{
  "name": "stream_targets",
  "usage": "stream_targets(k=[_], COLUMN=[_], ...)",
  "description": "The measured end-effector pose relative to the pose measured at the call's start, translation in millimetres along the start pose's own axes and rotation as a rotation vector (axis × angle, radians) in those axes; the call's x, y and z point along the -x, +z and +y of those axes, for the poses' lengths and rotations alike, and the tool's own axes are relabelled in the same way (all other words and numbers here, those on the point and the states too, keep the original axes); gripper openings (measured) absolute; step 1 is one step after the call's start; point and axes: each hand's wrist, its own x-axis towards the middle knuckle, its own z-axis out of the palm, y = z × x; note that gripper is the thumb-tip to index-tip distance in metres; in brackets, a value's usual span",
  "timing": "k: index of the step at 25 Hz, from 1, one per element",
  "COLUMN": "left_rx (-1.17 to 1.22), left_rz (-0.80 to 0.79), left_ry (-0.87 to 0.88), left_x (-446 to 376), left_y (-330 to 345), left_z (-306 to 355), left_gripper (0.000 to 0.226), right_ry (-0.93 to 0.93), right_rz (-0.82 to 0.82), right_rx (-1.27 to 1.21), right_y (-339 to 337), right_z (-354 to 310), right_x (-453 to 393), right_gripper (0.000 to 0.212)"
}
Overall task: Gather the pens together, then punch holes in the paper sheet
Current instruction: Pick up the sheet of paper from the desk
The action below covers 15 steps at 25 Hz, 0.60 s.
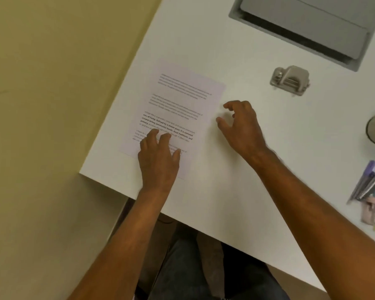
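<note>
Pressing paper sheet, left hand apparently flat.

White desk, yellowish floor

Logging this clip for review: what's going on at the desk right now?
A person works at a white desk. The left hand lies flat on the near corner of a printed paper sheet. The right hand hovers open, empty, beside the sheet's right edge. The pens lie bunched at the desk's right edge. The hole punch sits untouched beyond the hands.
</note>
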Motion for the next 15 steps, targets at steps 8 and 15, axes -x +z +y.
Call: stream_targets(k=[8,15], left_rx=[-0.142,-0.212], left_rz=[0.017,0.067], left_ry=[0.047,0.087], left_x=[-10.4,-12.5], left_y=[16.1,22.0], left_z=[-10.3,-17.1], left_gripper=[0.065,0.079], right_ry=[-0.023,0.015], right_rz=[-0.034,-0.202], right_rx=[0.235,0.409], right_y=[0.4,3.2], right_z=[-22.5,-45.6], right_x=[-94.0,-135.5], right_gripper=[0.066,0.075])
